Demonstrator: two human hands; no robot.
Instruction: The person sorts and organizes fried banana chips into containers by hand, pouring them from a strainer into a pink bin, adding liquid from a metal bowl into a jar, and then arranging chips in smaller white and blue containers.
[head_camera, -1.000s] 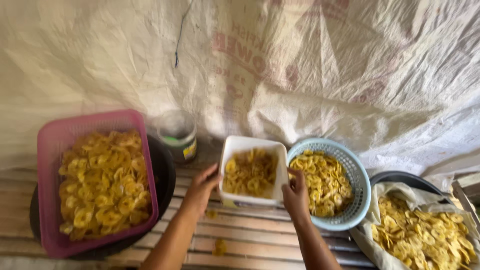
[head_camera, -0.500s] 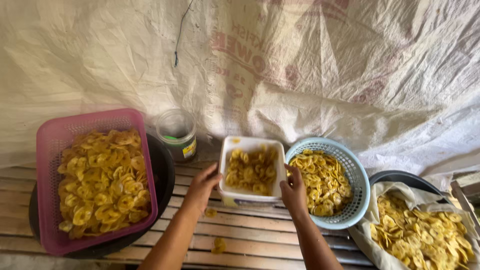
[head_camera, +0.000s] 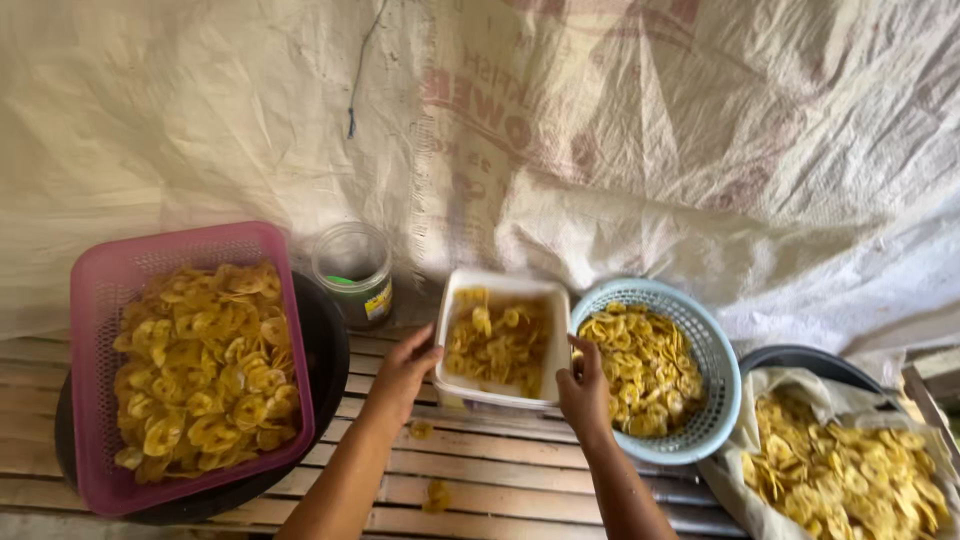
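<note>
Tub: white rectangular tub (head_camera: 500, 345) of yellow chips, between both hands.
Left hand (head_camera: 405, 365): gripping the tub's left rim.
Right hand (head_camera: 585, 390): clasping its near-right corner, beside the blue basket (head_camera: 715, 400).

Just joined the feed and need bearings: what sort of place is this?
Probably a small, makeshift snack-making spot: a slatted wooden bench, a woven sack sheet as backdrop, and a pink basket heaped with yellow fried chips.
</note>
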